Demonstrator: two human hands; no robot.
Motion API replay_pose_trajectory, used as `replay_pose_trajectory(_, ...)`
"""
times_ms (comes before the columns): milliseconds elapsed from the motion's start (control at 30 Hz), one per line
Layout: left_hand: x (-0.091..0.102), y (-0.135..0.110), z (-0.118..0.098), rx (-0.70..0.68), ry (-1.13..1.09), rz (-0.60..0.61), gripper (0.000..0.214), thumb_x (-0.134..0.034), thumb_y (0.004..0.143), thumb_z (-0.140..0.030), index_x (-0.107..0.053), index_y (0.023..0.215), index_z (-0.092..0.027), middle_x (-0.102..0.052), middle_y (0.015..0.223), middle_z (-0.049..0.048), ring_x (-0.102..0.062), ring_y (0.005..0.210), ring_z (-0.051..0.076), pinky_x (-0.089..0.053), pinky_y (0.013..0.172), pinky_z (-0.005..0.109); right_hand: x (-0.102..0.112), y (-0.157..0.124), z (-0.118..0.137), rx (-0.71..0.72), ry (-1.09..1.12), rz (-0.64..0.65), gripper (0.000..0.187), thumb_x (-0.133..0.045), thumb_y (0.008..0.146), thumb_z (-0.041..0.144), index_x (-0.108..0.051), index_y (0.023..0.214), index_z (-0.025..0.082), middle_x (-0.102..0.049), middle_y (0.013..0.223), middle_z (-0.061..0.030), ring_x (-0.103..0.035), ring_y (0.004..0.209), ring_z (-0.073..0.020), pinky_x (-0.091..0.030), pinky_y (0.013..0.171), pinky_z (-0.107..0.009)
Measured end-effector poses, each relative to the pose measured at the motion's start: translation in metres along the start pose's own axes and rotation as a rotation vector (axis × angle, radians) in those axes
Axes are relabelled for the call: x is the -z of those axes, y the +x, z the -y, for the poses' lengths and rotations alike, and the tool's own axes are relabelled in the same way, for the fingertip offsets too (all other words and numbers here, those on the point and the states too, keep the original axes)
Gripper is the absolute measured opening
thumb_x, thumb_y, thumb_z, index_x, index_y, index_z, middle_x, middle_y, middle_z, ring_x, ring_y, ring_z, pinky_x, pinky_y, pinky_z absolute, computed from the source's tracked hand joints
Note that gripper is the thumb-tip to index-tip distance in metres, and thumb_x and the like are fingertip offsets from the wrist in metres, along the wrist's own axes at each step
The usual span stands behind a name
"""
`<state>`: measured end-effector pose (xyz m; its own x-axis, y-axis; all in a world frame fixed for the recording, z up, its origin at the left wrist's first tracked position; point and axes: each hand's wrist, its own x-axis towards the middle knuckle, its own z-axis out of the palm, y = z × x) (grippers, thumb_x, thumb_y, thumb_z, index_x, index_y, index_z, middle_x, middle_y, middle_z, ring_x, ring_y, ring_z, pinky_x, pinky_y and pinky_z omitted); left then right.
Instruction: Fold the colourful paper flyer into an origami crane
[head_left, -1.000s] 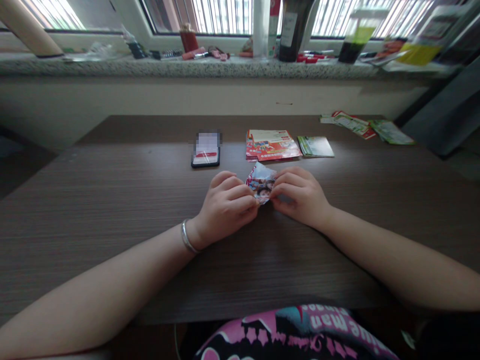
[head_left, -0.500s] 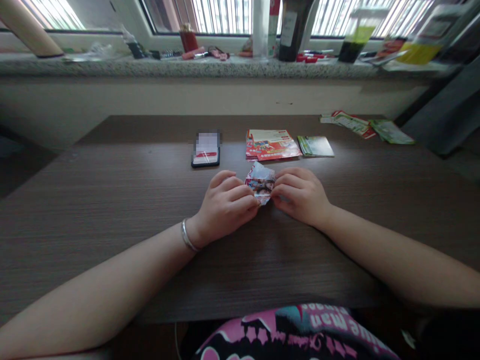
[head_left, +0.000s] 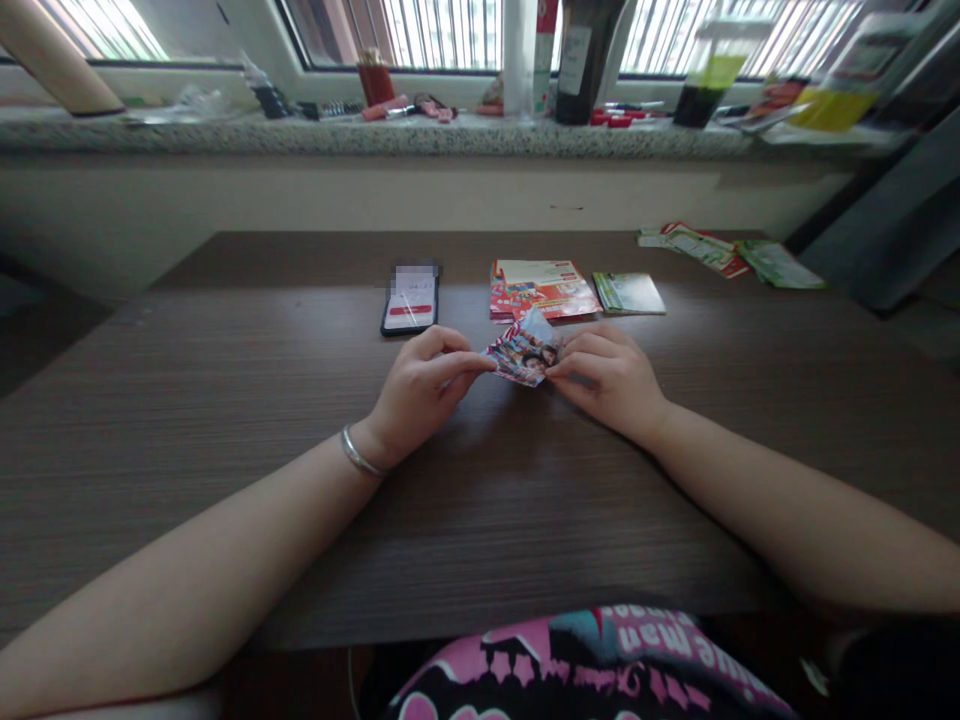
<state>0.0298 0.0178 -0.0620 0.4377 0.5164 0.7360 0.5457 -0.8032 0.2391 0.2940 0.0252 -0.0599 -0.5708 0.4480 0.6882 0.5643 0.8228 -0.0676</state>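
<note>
Between my two hands is a small folded piece of printed paper (head_left: pixel 523 354), with a colourful picture on its front and a pale bluish patch at its top corner. My left hand (head_left: pixel 431 385) pinches its left corner between thumb and fingers. At the right edge, my right hand (head_left: pixel 609 378) pinches it too, fingertips partly hiding that side. The paper is held tilted, just above the table. A stack of red and orange printed leaflets (head_left: pixel 551 292) lies right behind it, partly covered by the paper's top corner.
A phone (head_left: pixel 410 300) with a lit screen lies behind my left hand. Small green-and-white papers (head_left: pixel 630 293) sit beside the leaflets, and more paper strips (head_left: pixel 705 248) lie at the table's back right. Bottles, pens and cups crowd the granite windowsill (head_left: pixel 450 138).
My left hand has shifted left and slightly away from me, now pinching the paper's left corner. The paper has turned, risen a little and shows more of its picture. My right hand keeps hold.
</note>
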Motion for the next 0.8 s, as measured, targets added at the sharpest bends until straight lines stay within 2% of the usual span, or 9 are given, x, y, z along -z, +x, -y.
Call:
replay_pose_trajectory(133,0.004,0.0,-0.002,-0.044,0.094,0.032,0.015,-0.057,0.092,-0.018,-0.07,0.095,-0.022,-0.055,0.091,0.0025,-0.054,0.076,0.011,-0.047,0.066,0.023,0.001,-0.001,0.0,-0.044,0.019,0.028,0.009,-0.063,0.087,0.026,-0.068,0.081,0.022,-0.069,0.083,-0.0034,-0.061,0.083,-0.0189,-0.05,0.077,-0.035)
replay_pose_trajectory(267,0.01,0.002,-0.006,-0.244,0.331,0.113,0.016,-0.055,0.092,-0.018,-0.07,0.093,-0.024,-0.059,0.091,0.0027,-0.054,0.078,0.013,-0.045,0.069,0.025,0.002,-0.001,0.001,-0.079,0.04,0.02,0.008,-0.062,0.088,0.025,-0.07,0.087,0.022,-0.069,0.087,-0.0036,-0.061,0.085,-0.0191,-0.05,0.08,-0.036)
replay_pose_trajectory(367,0.012,0.003,-0.008,-0.344,0.375,0.136,0.016,-0.056,0.092,-0.019,-0.07,0.095,-0.026,-0.06,0.093,0.0025,-0.054,0.079,0.014,-0.045,0.071,0.026,0.004,0.001,0.002,-0.091,0.023,-0.011,0.019,-0.063,0.086,0.024,-0.068,0.105,0.025,-0.069,0.1,-0.0046,-0.06,0.099,-0.0223,-0.048,0.091,-0.042)
replay_pose_trajectory(467,0.012,0.002,-0.008,-0.351,0.354,0.141,0.016,-0.057,0.091,-0.018,-0.068,0.098,-0.026,-0.061,0.097,0.003,-0.056,0.082,0.015,-0.047,0.073,0.026,0.005,0.001,0.002,-0.103,-0.028,-0.022,0.037,-0.065,0.083,0.024,-0.062,0.12,0.028,-0.065,0.122,-0.0047,-0.049,0.122,-0.0282,-0.04,0.104,-0.051)
replay_pose_trajectory(567,0.011,0.001,-0.008,-0.339,0.343,0.138,0.015,-0.057,0.091,-0.018,-0.067,0.098,-0.025,-0.062,0.1,0.0034,-0.058,0.083,0.015,-0.049,0.074,0.026,0.004,0.0,0.003,-0.109,-0.055,0.017,0.047,-0.064,0.083,0.024,-0.056,0.129,0.026,-0.058,0.134,-0.0045,-0.038,0.134,-0.0305,-0.036,0.109,-0.054)
replay_pose_trajectory(667,0.011,0.002,-0.008,-0.327,0.332,0.138,0.018,-0.055,0.091,-0.015,-0.064,0.101,-0.025,-0.063,0.1,0.0035,-0.059,0.084,0.016,-0.05,0.073,0.028,0.003,0.0,0.003,-0.119,-0.05,0.054,0.048,-0.062,0.084,0.024,-0.054,0.131,0.023,-0.061,0.129,-0.0062,-0.038,0.134,-0.0299,-0.036,0.109,-0.052)
replay_pose_trajectory(800,0.011,0.002,-0.01,-0.251,0.237,0.113,0.03,-0.048,0.085,-0.006,-0.055,0.11,-0.021,-0.064,0.103,0.005,-0.06,0.092,0.017,-0.052,0.083,0.033,0.003,0.0,0.003,-0.121,-0.03,0.044,0.036,-0.062,0.085,0.022,-0.061,0.12,0.024,-0.069,0.11,-0.006,-0.048,0.124,-0.0274,-0.041,0.105,-0.049)
